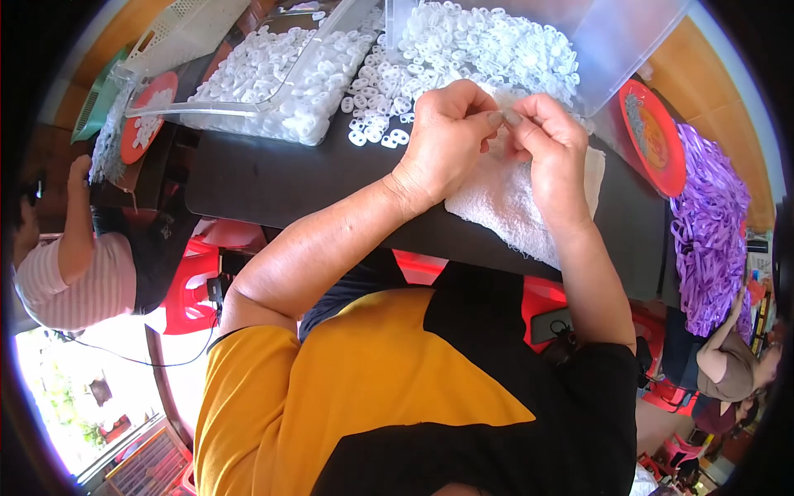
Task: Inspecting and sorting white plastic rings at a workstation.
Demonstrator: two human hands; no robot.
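Above a pale, fluffy cloth (504, 198) on the dark table (273, 182), my left hand (447, 140) and my right hand (552, 136) meet fingertip to fingertip. Thumbs and forefingers are pinched on both sides. Whatever lies between them is too small and too covered by the fingers to make out. Just beyond the left hand, small white plastic pieces with holes (376, 112) are scattered over the tabletop. More of these white pieces (488, 41) are heaped by a clear plastic bin (620, 45) behind my hands.
A second clear bin (223, 107), full of white pieces, stands at left. Red plates sit on either side, one at right (674, 161) with thin grey pieces. Purple strips (711, 223) hang at far right. Other people sit at left (78, 273) and right (736, 364).
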